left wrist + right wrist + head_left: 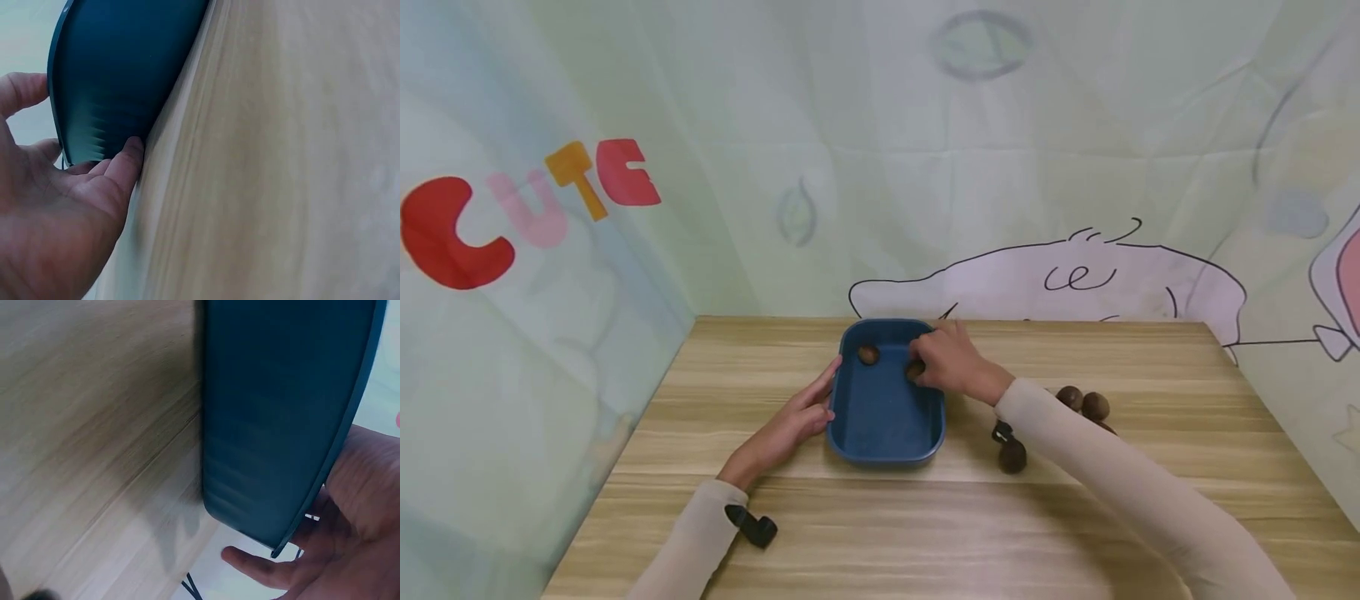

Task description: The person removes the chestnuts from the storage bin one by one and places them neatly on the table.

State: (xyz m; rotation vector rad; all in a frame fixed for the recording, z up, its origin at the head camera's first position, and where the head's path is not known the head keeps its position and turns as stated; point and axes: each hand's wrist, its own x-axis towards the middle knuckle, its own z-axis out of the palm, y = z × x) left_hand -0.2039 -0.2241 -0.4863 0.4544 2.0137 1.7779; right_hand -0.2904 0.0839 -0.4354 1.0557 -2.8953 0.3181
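Observation:
A blue rectangular tray (pixel 886 460) with rounded corners stands on the table. My left hand (pixel 790 427) rests against its left side, fingers extended along the wall; in the left wrist view its fingertips (pixel 130 150) touch the outer wall near the bottom. My right hand (pixel 953 360) reaches over the right rim and pinches a round brown nut (pixel 914 370) just inside the tray, partly covered by the fingers. Another brown nut (pixel 868 355) lies in the tray's far left corner. In the right wrist view the tray wall (pixel 281 412) hides the right fingertips.
Several round brown nuts (pixel 1095 407) lie on the wooden table (pixel 925 533) right of the tray, partly behind the right sleeve (pixel 1120 475). Another dark round nut (pixel 1012 456) appears below that forearm. A printed curtain (pixel 737 167) borders the table's back and sides.

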